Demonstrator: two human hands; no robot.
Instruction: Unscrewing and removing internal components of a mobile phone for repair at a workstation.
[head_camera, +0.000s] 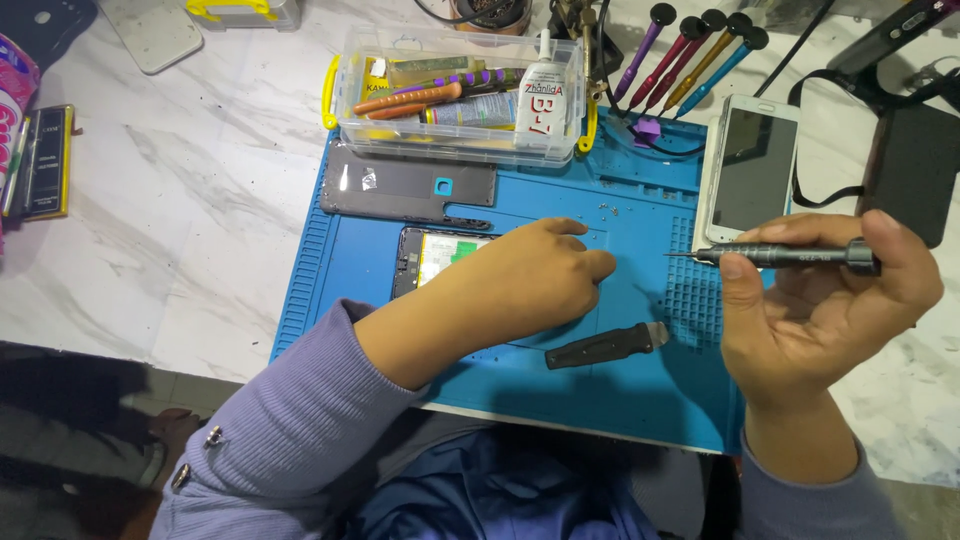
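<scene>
I saw the right hand (830, 300) raised over the right edge of the blue mat (640, 390), fingers and thumb clamped on a grey screwdriver (790, 255) held level, its tip pointing left. The left hand (535, 280) lay palm down mid-mat, fingers curled loosely together, covering the right part of an opened phone (430, 258); I could not tell whether it pinched anything underneath.

Just near and right of that hand lay a black scraper tool (605, 346), apart from both hands. A grey back cover (405, 188) sat at the mat's far left, close to the clear plastic box (455, 95) of glue and tools that overhung the far edge. A white phone (750, 170) rested screen up at the far right corner, with a row of coloured screwdrivers (690, 55) beyond it.

Open room: bare mat between the two hands and along the near edge. The white marble table (190, 230) to the left was mostly free, with a battery (45, 160) by its left edge.
</scene>
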